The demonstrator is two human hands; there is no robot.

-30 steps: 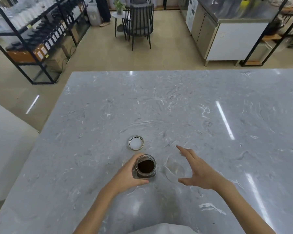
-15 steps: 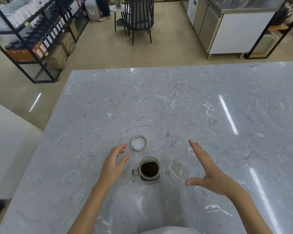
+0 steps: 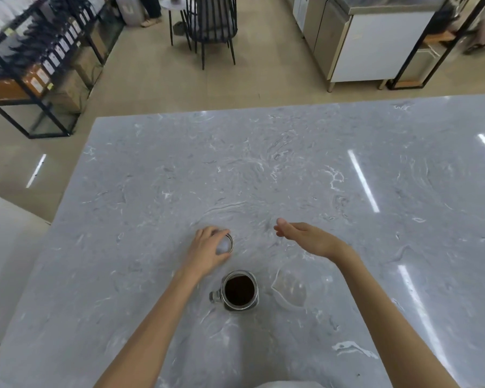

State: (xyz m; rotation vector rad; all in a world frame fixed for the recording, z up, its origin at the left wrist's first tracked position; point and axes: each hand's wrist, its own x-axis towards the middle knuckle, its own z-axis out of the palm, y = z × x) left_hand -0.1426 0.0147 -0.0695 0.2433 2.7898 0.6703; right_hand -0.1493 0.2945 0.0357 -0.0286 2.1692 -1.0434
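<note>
Lid (image 3: 226,245) lies on the grey surface (image 3: 291,163) left of frame centre, grasped by the left hand (image 3: 207,250). Right hand (image 3: 305,238) hovers released beside it; the open jar (image 3: 240,289) stands just below.

You are looking across a grey marble table (image 3: 263,163) that is reflecting long strips of ceiling light (image 3: 363,180). Beyond the table's far edge a beige floor (image 3: 277,79) is stretching away. Off the table's far left corner a black metal shelving rack (image 3: 25,88) is holding boxes and labelled packets. Straight beyond the table a dark spindle-back chair (image 3: 212,23) is standing, and off its far right corner a steel-topped white cabinet (image 3: 375,46) is standing.
</note>
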